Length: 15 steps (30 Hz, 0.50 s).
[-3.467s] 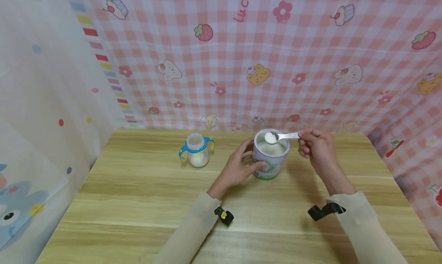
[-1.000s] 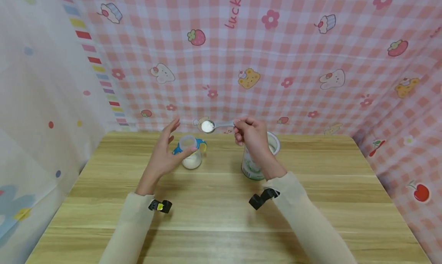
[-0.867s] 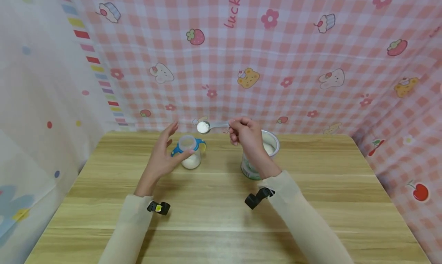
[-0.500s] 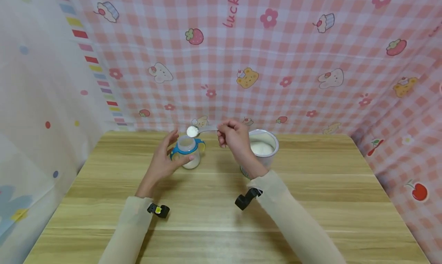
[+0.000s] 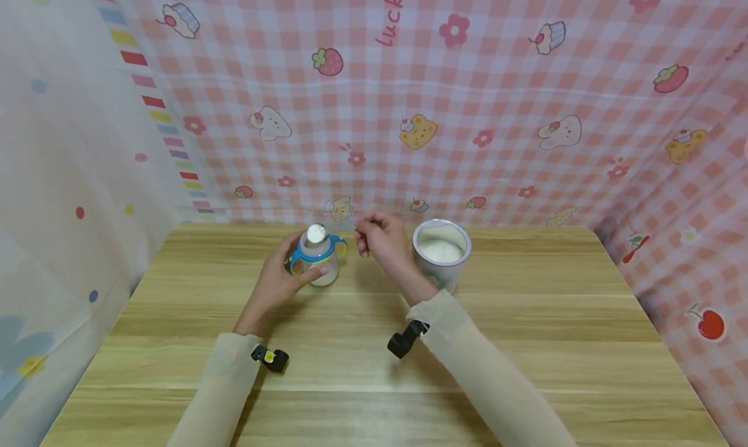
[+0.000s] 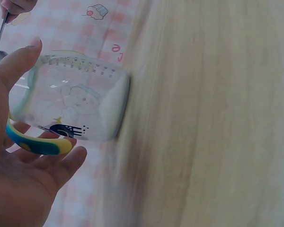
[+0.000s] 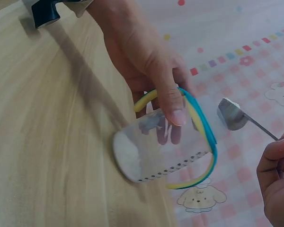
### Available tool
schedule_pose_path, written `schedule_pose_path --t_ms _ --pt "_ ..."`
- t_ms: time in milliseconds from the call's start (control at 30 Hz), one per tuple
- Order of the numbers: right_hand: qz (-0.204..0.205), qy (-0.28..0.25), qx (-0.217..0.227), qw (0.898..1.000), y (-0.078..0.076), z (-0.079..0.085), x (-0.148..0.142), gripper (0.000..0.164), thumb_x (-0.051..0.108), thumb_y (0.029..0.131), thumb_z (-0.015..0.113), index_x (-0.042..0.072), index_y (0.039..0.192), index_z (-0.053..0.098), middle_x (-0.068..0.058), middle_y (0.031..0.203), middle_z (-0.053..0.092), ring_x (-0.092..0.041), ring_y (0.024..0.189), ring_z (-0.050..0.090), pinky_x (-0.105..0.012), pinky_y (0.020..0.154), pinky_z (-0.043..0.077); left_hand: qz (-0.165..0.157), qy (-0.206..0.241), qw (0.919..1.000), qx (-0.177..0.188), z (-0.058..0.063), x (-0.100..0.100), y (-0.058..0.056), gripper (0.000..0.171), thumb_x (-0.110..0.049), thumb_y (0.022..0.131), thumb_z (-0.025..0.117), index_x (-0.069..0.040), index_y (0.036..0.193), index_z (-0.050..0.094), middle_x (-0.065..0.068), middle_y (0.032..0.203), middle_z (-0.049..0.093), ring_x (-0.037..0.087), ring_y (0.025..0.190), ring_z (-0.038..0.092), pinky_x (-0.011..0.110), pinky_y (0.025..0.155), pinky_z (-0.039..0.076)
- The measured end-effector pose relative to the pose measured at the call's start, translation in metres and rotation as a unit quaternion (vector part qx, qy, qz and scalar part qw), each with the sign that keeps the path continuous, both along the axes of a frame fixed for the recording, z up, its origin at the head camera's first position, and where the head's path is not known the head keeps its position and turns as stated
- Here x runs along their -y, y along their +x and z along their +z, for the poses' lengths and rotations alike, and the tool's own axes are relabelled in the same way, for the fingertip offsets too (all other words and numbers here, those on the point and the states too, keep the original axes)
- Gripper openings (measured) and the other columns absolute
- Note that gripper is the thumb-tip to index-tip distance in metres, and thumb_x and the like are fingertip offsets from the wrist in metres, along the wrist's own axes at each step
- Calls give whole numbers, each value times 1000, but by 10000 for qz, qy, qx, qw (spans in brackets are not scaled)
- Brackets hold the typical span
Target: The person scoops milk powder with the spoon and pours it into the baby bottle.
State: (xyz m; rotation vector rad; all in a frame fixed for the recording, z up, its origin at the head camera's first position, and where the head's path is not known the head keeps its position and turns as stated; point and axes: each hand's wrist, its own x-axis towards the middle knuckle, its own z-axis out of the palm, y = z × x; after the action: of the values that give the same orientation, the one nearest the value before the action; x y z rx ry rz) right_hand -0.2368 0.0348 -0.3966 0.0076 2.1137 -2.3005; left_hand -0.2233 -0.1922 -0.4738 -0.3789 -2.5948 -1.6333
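Observation:
A clear baby bottle (image 5: 329, 269) with a blue collar and two yellow-and-blue handles stands on the table, white powder at its bottom. My left hand (image 5: 276, 277) holds it from the left, thumb (image 7: 172, 101) against the near side and fingers behind, around one handle. My right hand (image 5: 384, 240) pinches the handle end of a metal measuring spoon (image 7: 232, 115). The spoon's bowl, heaped with white powder (image 5: 316, 232), is right over the bottle's open mouth. From the head, the spoon's handle is faint against the cloth.
An open tin (image 5: 442, 277) of white powder stands right of the bottle, partly behind my right forearm. The wooden table (image 5: 350, 375) ends at a pink checked cloth (image 5: 491, 57) at the back. A white spotted cloth (image 5: 64, 148) hangs at the left.
My right hand has carried the filled spoon leftward from the tin to above the bottle's mouth. My left hand has left the tin and closed in around the bottle.

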Motion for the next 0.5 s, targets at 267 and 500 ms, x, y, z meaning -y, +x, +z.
schedule_pose_path --t_ms 267,500 --pt "26 79 -46 10000 1 -9 6 12 2 98 58 -7 98 66 -4 68 61 -7 49 53 -19 45 48 101 -15 9998 183 -3 1 0 79 -33 86 85 -16 152 46 12 146 57 32 138 51 55 119 40" --pt "-12 262 -208 9994 3 -16 8 8 4 99 62 -2 97 67 -12 74 66 -9 51 56 -20 47 51 139 -42 9998 104 -6 0 -2 75 -28 86 85 -15 150 48 14 142 60 33 133 55 54 115 45"
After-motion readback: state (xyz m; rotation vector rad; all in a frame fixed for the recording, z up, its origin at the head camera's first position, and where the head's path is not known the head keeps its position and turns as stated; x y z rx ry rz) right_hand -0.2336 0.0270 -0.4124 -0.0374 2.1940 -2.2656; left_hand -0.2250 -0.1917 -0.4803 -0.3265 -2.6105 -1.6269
